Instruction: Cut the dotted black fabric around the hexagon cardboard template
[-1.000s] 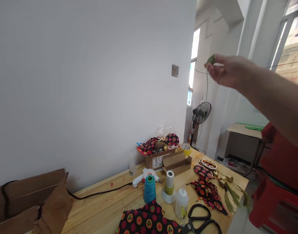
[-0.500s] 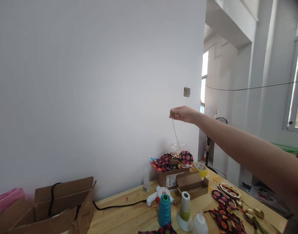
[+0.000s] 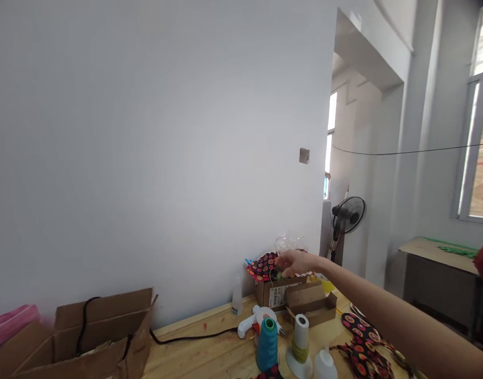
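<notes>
My right hand (image 3: 295, 262) reaches over the small cardboard box (image 3: 283, 293) near the wall. Its fingers are pinched around a small green item (image 3: 279, 275) at the box's opening. Dark patterned fabric (image 3: 260, 265) with red and orange prints spills over the left side of the box, and clear plastic (image 3: 291, 242) stands behind it. My left hand is not in view.
A white glue gun (image 3: 249, 322), a blue thread cone (image 3: 267, 345), a green-wound spool (image 3: 300, 345) and a white bottle (image 3: 325, 364) stand on the wooden table (image 3: 201, 347). At left lies a large open carton (image 3: 102, 329). Patterned fabric (image 3: 363, 350) lies at right.
My right hand has come down from in front of the wall to the small box. The thin strand that hung from it has gone down with it.
</notes>
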